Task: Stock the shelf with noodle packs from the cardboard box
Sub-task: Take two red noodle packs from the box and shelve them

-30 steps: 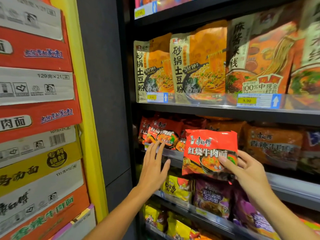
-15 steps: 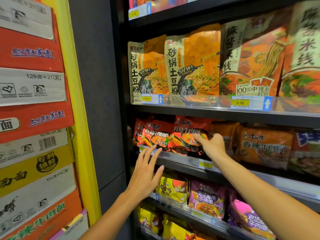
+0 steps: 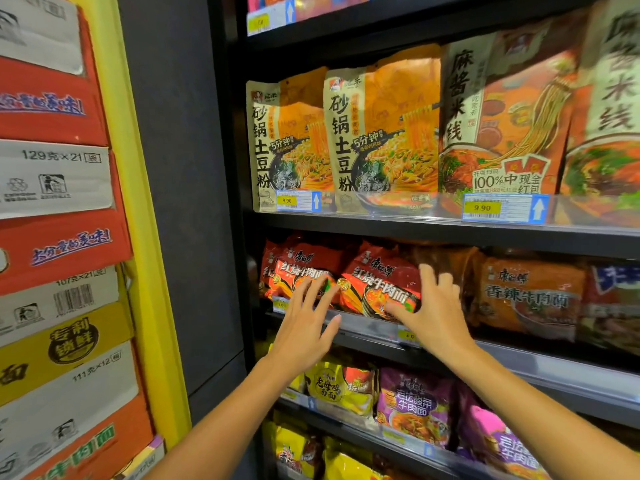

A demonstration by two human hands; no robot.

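Note:
A red noodle pack stands on the middle shelf, beside another red pack at the shelf's left end. My right hand is spread flat, fingers straight, against the right edge of the red noodle pack. My left hand is raised in front of the left red pack with fingers straight and apart, holding nothing. The cardboard box that the packs come from is out of view.
Orange noodle packs fill the same shelf to the right. Tall orange bags stand on the shelf above; yellow and purple packs lie below. Stacked cartons and a yellow pillar stand at left.
My right hand carried the red pack from in front of the shelf into the row, released it and now lies flat against it. My left hand rose toward the left pack.

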